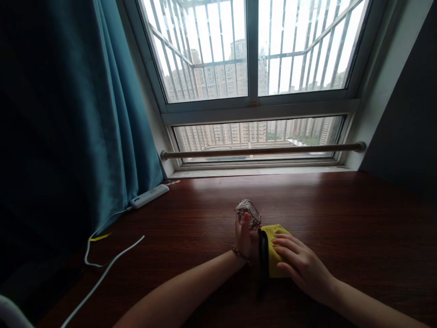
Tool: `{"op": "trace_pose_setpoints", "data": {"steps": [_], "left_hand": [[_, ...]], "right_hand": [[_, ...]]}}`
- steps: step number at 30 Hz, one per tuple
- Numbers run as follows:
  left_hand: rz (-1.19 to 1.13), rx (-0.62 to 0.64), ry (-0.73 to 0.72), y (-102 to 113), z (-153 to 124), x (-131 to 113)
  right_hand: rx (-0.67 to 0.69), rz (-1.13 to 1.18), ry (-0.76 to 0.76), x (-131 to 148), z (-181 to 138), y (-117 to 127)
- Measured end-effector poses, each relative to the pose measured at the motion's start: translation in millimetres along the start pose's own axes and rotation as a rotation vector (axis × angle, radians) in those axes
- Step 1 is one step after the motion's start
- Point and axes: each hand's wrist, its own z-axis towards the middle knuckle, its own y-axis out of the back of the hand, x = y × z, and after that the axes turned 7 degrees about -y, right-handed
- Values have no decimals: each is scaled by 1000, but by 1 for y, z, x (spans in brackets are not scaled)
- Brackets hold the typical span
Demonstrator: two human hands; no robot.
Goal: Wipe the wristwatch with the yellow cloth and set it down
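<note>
My left hand [243,237], with a braided bracelet at its wrist, is closed around a clear, shiny object with thin dark outlines [251,214]. Its exact kind is hard to make out, and fingers hide part of it. Directly to the right lies a yellow cloth-like piece [273,262] on the tabletop, with a thick black strip [263,250] along its left side. My right hand [303,264] rests on the yellow piece, fingers spread and lying flat over its right part.
The dark reddish wooden tabletop [198,209] reaches to the window sill. A white power strip [149,197] lies at the back left beside the blue curtain [126,114]. A loose white cable [109,266] runs along the left. A rail [259,151] crosses the window.
</note>
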Motion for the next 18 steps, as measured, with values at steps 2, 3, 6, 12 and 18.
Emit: {"op": "trace_pose_setpoints", "data": {"steps": [2,3,6,12,18], "left_hand": [[194,-23,-225,-3,-3,-2],[293,-5,-313,-5,-5,-3],[539,123,-459,-8,-12,-2],[869,281,-509,-5,-15,4],[996,371,-446,-3,-12,3]], "right_hand": [[-123,65,-35,0,-3,-3],[-176,99,-65,1,-4,-4],[-253,198,-173,2,-7,-8],[-178,312,-375,-2,-5,-14],[-133,224,-399,-9,-4,-18]]}}
